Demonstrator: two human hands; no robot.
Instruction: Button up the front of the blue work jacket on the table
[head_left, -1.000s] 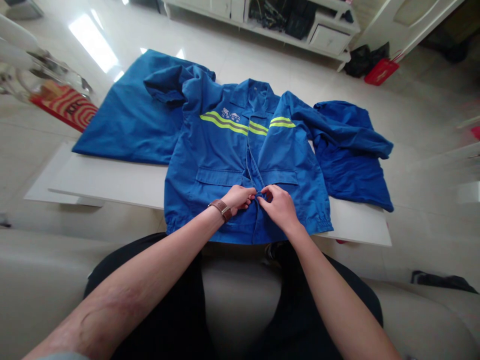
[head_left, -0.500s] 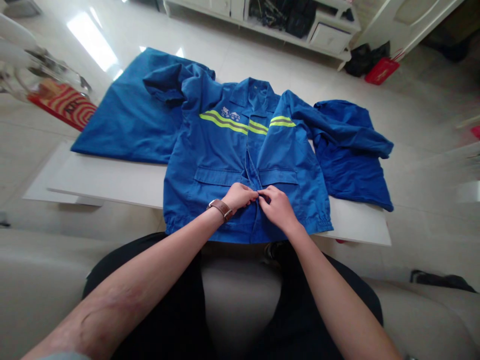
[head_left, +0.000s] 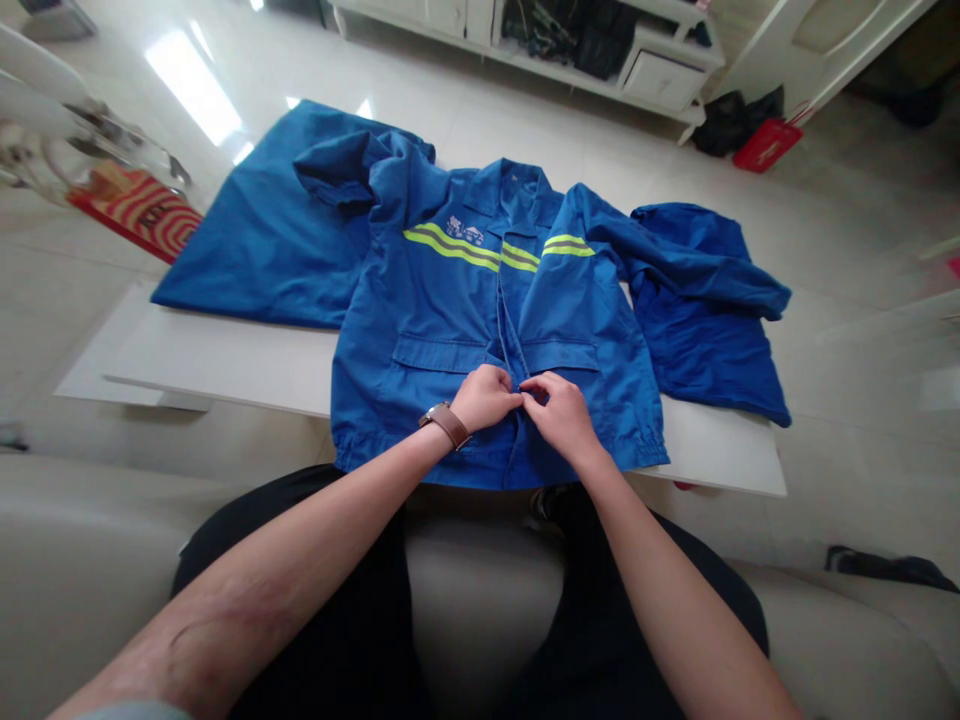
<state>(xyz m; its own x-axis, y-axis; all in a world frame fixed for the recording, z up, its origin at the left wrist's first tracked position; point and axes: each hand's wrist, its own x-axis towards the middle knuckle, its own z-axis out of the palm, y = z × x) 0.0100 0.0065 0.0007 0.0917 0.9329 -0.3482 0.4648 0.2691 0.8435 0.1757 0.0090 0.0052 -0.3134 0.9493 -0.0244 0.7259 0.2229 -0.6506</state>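
Observation:
A blue work jacket [head_left: 442,320] with yellow-green reflective stripes lies front-up on a white table [head_left: 225,365]. Its hem hangs over the near edge. My left hand [head_left: 486,397], with a brown watch strap on the wrist, pinches the left front edge of the jacket just below the pockets. My right hand [head_left: 561,415] pinches the right front edge. The fingertips of both hands meet at the jacket's centre opening. What lies between the fingers is hidden.
A second blue garment [head_left: 259,235] lies spread at the table's left back, and another [head_left: 705,310] is bunched at the right. A red patterned bag [head_left: 139,210] stands on the floor at left. A white cabinet [head_left: 660,75] and a red bag [head_left: 765,145] are beyond.
Both hands stay pinched at the jacket's front opening. The fingertips have closed together on the seam, and the view has shifted slightly.

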